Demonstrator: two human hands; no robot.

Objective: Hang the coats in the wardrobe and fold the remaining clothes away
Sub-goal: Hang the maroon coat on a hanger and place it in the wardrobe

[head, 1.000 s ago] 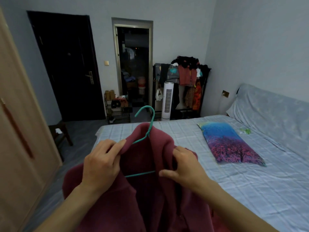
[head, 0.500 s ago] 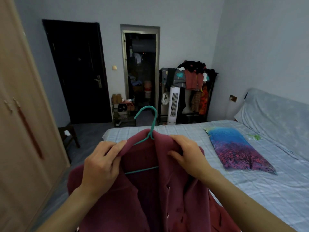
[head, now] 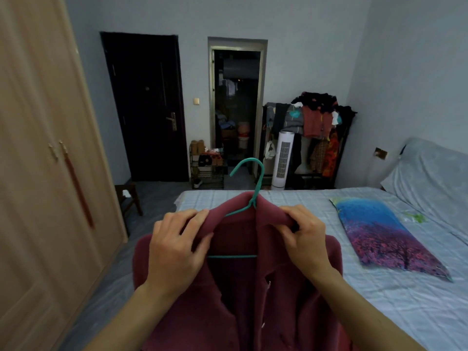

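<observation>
A dark red coat (head: 253, 295) hangs in front of me on a teal hanger (head: 255, 188), whose hook stands up above the collar. My left hand (head: 177, 252) grips the left side of the collar. My right hand (head: 306, 244) pinches the right side of the collar. The coat front falls open below, with the hanger's bar showing across it. The beige wardrobe (head: 43, 173) stands at the left with its doors shut.
A bed (head: 379, 300) with a pale checked sheet lies to the right, a colourful pillow (head: 387, 236) on it. At the back stand a loaded clothes rack (head: 314, 127), a white tower fan (head: 282, 160), a shoe shelf (head: 207, 165), a dark door and an open doorway. A small stool (head: 126, 198) sits by the wardrobe.
My right hand has slid up from the coat front to the right collar. The coat now sits squarer on the hanger, and my view has turned left toward the wardrobe.
</observation>
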